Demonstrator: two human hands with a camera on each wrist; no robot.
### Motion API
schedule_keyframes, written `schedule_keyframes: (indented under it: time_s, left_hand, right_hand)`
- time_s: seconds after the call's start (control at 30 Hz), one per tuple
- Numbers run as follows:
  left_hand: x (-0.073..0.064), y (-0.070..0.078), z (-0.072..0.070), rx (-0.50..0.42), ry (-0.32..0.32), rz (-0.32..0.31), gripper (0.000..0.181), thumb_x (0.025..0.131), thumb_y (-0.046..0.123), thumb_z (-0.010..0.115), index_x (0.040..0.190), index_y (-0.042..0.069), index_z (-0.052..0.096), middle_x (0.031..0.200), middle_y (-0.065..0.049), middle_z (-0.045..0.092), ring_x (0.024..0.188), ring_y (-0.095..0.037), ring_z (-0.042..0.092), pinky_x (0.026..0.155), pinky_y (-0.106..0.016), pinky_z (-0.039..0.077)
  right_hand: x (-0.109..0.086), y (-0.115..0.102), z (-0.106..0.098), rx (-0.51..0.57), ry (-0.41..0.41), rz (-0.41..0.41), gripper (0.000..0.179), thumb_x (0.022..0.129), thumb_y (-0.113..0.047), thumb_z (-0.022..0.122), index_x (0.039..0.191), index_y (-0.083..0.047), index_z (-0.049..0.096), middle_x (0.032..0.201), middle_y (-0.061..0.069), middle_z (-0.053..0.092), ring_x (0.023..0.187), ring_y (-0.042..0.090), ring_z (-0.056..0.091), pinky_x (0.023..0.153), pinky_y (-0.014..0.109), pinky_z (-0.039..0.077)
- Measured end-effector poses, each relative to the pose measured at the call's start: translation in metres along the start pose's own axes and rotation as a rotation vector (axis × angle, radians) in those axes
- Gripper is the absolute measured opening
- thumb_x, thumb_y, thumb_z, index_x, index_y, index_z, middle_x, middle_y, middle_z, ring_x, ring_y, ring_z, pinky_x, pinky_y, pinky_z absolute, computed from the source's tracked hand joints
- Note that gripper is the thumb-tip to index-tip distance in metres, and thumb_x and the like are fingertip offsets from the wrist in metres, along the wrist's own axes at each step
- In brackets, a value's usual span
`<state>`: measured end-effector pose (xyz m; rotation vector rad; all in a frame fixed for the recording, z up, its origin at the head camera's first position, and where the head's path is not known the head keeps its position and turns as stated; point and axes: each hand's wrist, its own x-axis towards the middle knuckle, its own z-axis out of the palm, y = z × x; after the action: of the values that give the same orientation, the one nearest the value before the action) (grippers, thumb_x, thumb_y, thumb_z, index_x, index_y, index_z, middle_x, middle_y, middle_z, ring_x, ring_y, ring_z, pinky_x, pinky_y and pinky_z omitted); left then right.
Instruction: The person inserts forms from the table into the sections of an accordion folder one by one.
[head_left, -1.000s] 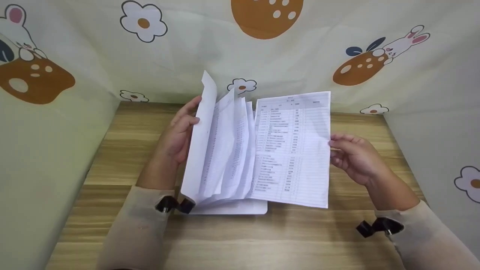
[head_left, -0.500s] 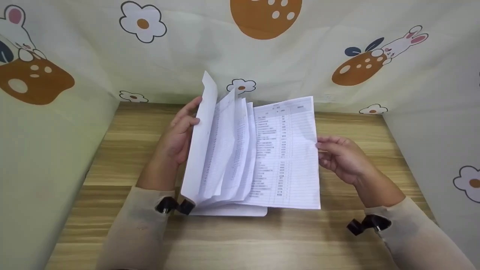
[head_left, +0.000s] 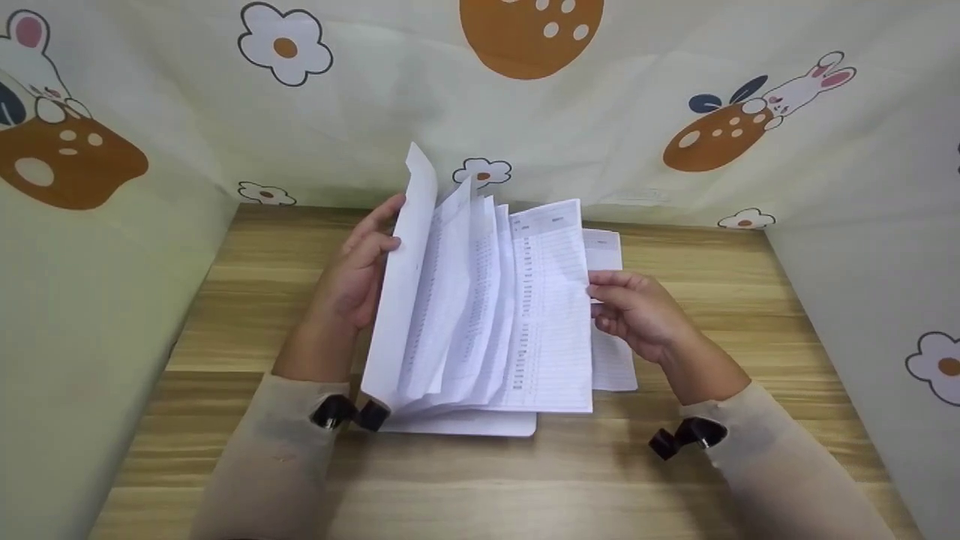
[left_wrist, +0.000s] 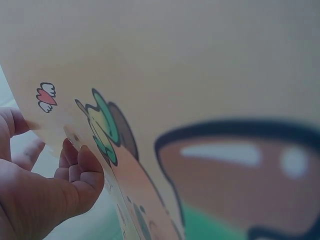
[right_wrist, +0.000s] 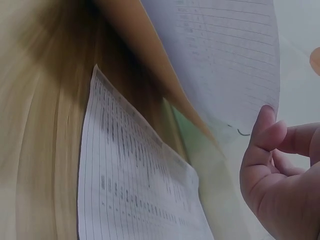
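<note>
A white folder [head_left: 401, 277] with several printed sheets [head_left: 457, 315] fanned inside stands partly upright on the table. My left hand [head_left: 360, 270] grips its raised left cover, thumb on the near side. Cartoon figures [left_wrist: 145, 200] show on the cover's outside in the left wrist view. At the right, my right hand [head_left: 637, 315] pinches the right edge of a printed sheet of paper [head_left: 551, 322], between thumb and fingers. The sheet's left part is hidden behind the other papers. Below and behind it, another printed sheet [right_wrist: 135, 170] lies flat on the table.
The wooden table [head_left: 465, 487] extends in front of the folder and to both sides. Pale cloth walls [head_left: 390, 97] with flower, rabbit and carrot-like prints enclose the back and sides. A black wrist mount [head_left: 686, 435] sits on each sleeve.
My right hand has moved left with the pinched sheet, which now slides further behind the fanned papers. This uncovers the other sheet on the table. My left hand holds still.
</note>
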<state>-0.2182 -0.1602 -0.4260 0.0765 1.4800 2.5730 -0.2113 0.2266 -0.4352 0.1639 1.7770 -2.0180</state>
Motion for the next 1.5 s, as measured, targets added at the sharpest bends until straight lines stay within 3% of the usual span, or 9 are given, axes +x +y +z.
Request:
schedule_keyframes:
  time_s: [0.23,0.6,1.13,1.5]
  left_hand:
    - [-0.001,-0.001,0.002,-0.016,-0.013,-0.002,0.068,0.1,0.003,0.04,0.165,0.019,0.04,0.152,-0.001,0.048,0.121,-0.02,0.057,0.092,-0.031,0.055]
    - [-0.001,-0.001,0.004,-0.004,-0.005,-0.009,0.067,0.1,0.002,0.041,0.166,0.019,0.04,0.159,0.001,0.044,0.124,-0.021,0.055,0.093,-0.03,0.055]
    - [0.0,-0.004,0.004,-0.03,-0.012,-0.004,0.066,0.1,0.001,0.041,0.164,0.019,0.043,0.149,-0.002,0.051,0.119,-0.02,0.058,0.091,-0.03,0.055]
    - [0.0,-0.004,0.004,-0.033,-0.017,0.006,0.067,0.099,0.001,0.041,0.164,0.017,0.042,0.15,0.0,0.05,0.119,-0.02,0.058,0.09,-0.029,0.055]
  right_hand:
    - [0.01,0.008,0.022,-0.053,-0.008,-0.032,0.019,0.104,-0.006,0.063,0.121,-0.008,0.072,0.089,-0.003,0.077,0.071,0.008,0.071,0.06,0.019,0.053]
    - [0.022,0.015,0.048,-0.098,-0.008,-0.068,0.033,0.101,-0.004,0.066,0.133,0.004,0.065,0.086,-0.003,0.074,0.07,0.008,0.071,0.059,0.018,0.052]
    - [0.035,0.018,0.069,-0.173,-0.004,-0.055,0.038,0.095,0.001,0.069,0.133,0.005,0.066,0.086,-0.004,0.074,0.071,0.009,0.071,0.058,0.02,0.051]
    - [0.035,0.017,0.071,-0.209,-0.002,-0.049,0.038,0.096,-0.001,0.07,0.134,0.003,0.067,0.09,-0.003,0.075,0.073,0.009,0.073,0.058,0.02,0.052]
